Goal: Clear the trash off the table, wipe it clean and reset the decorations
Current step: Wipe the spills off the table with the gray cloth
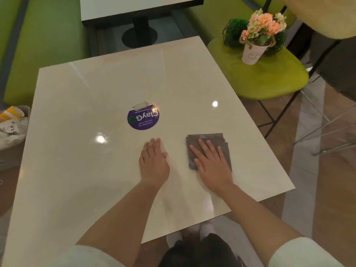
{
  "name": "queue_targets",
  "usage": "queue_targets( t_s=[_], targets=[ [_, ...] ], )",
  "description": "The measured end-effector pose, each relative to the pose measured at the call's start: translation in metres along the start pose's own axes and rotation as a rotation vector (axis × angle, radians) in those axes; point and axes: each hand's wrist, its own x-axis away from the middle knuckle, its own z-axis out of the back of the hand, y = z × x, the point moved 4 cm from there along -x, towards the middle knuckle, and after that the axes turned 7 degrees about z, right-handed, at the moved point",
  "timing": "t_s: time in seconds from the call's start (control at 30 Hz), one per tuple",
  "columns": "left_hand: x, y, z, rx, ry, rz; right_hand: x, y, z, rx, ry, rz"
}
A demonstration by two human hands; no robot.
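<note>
A glossy cream tabletop [81, 97] filled most of the head view, with green bench seating [44, 45] behind it and a second table [138, 8] farther back, cut off by the top edge. Ceiling lights glared off the surface in three bright spots. Near the middle sat a round purple sticker [143, 118], its lettering upside down from this side and its far edge torn, showing a pale patch.

The right hand [211, 162] lay flat with fingers spread on a folded grey-brown cloth [208, 139], pressing it onto the tabletop near the right edge; the palm hid the cloth's near part. The left hand [154, 160] rested just beside it, flat on the bare surface with fingers together and straight, holding nothing. Both forearms were bare, and pale sleeves were cut off at the bottom edge.

Off the tabletop, on a green chair seat [269, 78] to the right, stood a white pot of pink flowers [258, 35], its label too small to read, with a green ball in a dark wire frame [234, 31] partly hidden behind it. At the left edge a bag with a yellow-striped item [11, 120] was cut off and hard to make out.
</note>
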Motion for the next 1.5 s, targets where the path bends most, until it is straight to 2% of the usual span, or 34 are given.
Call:
queue_targets(
  t_s=[0.17,0.3,0.37,0.53,0.63,0.7,0.83,0.93,1.07,1.23,1.3,1.4,1.5],
  targets=[
    [0.001,0.001,0.001,-0.057,-0.01,0.005,0.021,0.1,0.028,0.08,0.028,-0.249],
    [-0.002,0.003,0.006,-0.116,-0.042,0.008,0.02,0.111,0.032,0.053,0.019,-0.36],
    [-0.003,0.004,0.008,-0.158,-0.041,-0.004,0.019,0.083,0.026,0.044,0.02,-0.324],
    [0.003,0.003,0.012,-0.115,-0.017,-0.008,0.049,-0.014,-0.008,0.002,0.019,0.023],
    [0.026,0.007,0.012,0.006,0.013,0.024,0.069,-0.023,-0.014,0.013,-0.039,0.168],
    [0.048,0.012,0.01,0.033,0.037,0.03,0.077,0.005,-0.008,0.041,-0.025,0.148],
    [0.09,0.018,0.0,0.06,0.004,0.097,0.103,0.093,0.016,0.1,0.0,-0.087],
    [0.122,0.018,-0.009,0.054,0.017,0.118,0.114,0.137,0.03,0.066,-0.049,-0.194],
    [0.147,0.011,-0.02,0.022,-0.002,0.11,0.113,0.115,0.025,0.034,-0.002,-0.267],
    [0.148,0.011,-0.02,0.029,0.0,0.13,0.128,0.016,-0.004,0.036,-0.01,0.025],
    [0.148,0.012,-0.022,0.03,-0.051,0.154,0.134,-0.002,-0.012,0.021,-0.045,0.107],
    [0.149,0.011,-0.022,0.036,-0.081,0.187,0.137,0.023,-0.009,0.041,-0.044,0.108],
    [0.149,0.011,-0.019,0.033,-0.114,0.2,0.146,0.086,0.013,0.019,0.008,-0.12]
  ],
)
